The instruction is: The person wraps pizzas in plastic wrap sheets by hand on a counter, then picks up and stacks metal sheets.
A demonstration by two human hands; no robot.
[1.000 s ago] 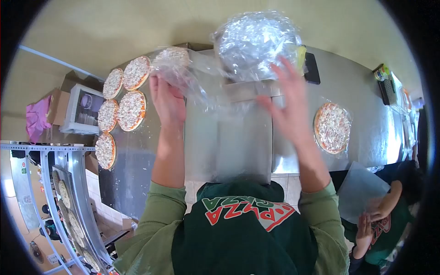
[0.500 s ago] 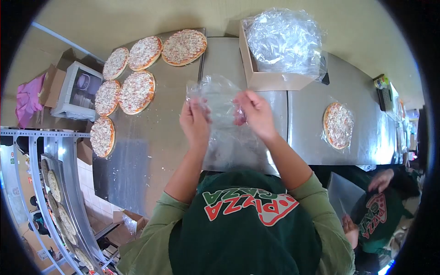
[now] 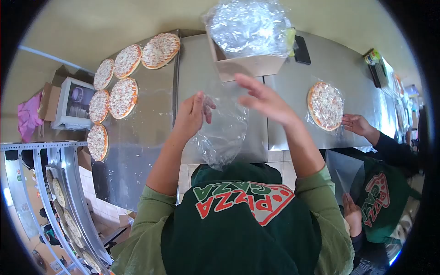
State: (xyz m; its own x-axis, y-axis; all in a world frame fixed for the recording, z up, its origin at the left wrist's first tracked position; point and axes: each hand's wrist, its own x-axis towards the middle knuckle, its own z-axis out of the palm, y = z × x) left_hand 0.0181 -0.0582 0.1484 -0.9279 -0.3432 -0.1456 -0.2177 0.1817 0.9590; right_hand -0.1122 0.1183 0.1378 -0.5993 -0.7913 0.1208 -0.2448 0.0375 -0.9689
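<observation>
A clear plastic bag (image 3: 224,133) hangs in front of my apron, over the steel table's near edge. My left hand (image 3: 191,115) grips its upper left side, thumb on the outside and fingertips showing through the film. Just right of the bag's opening is my right hand (image 3: 268,103), fingers stretched and apart, slightly blurred, with nothing seen in it. Beyond the hands stands a cardboard box (image 3: 250,66) heaped with clear plastic bags (image 3: 250,27).
Several topped pizzas (image 3: 123,97) lie on the left table. Another pizza (image 3: 325,105), in clear film, lies at right, touched by a co-worker's hand (image 3: 360,127); their other hand (image 3: 352,213) holds a clear sheet (image 3: 346,172). A dark phone (image 3: 302,50) lies beside the box. A rack (image 3: 46,146) stands left.
My right hand has come off the bag and opened, while my left still holds it. The bag now hangs lower and fuller. A co-worker's hand has reached the wrapped pizza. The view has shifted right.
</observation>
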